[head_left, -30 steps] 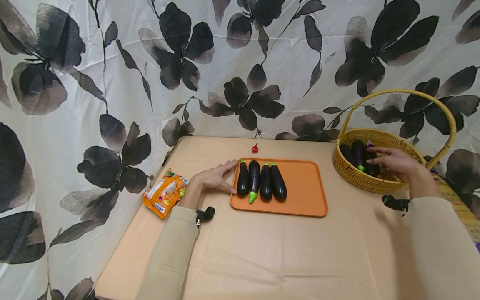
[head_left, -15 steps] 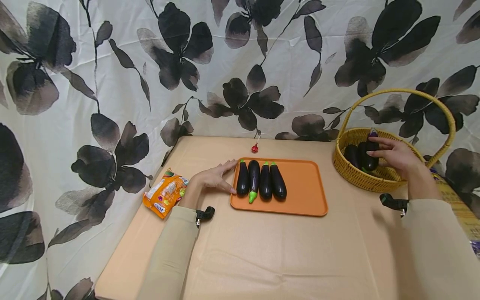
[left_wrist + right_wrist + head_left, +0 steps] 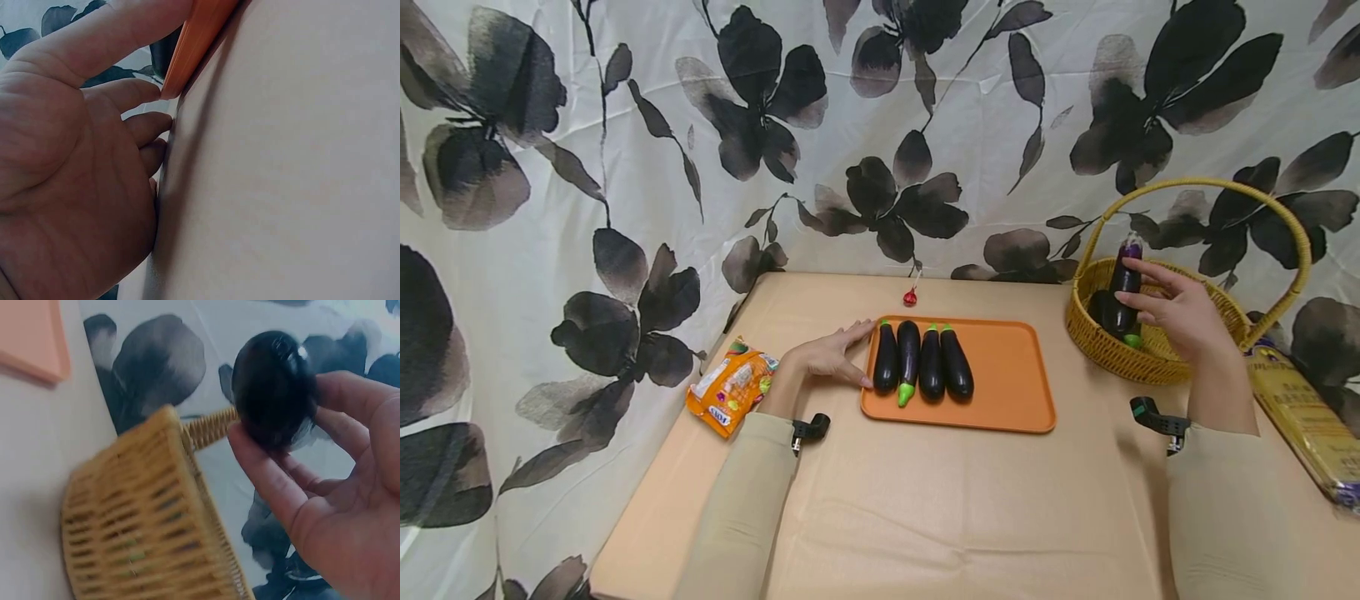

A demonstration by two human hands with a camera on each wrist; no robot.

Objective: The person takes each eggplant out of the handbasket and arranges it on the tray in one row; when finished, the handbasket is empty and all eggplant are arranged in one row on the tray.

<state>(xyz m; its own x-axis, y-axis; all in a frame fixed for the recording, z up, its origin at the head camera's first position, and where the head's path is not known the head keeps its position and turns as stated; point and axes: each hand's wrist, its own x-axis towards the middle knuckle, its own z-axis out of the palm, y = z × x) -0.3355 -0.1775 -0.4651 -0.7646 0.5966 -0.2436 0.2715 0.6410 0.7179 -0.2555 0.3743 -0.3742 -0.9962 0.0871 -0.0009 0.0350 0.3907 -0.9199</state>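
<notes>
Four eggplants (image 3: 932,364) lie on one tray (image 3: 1011,375); right fingers (image 3: 269,478) pinch another eggplant (image 3: 272,387).

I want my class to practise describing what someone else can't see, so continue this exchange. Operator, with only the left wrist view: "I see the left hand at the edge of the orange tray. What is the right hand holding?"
Observer: The right hand holds a dark eggplant between its thumb and fingers.
Operator: My view shows only a strip of the orange tray. How many eggplants lie on it?
Observer: Four eggplants, side by side towards its left end.
Operator: And what lies beside the left forearm, on the side away from the tray?
Observer: A shiny orange packet, on the table.
</notes>
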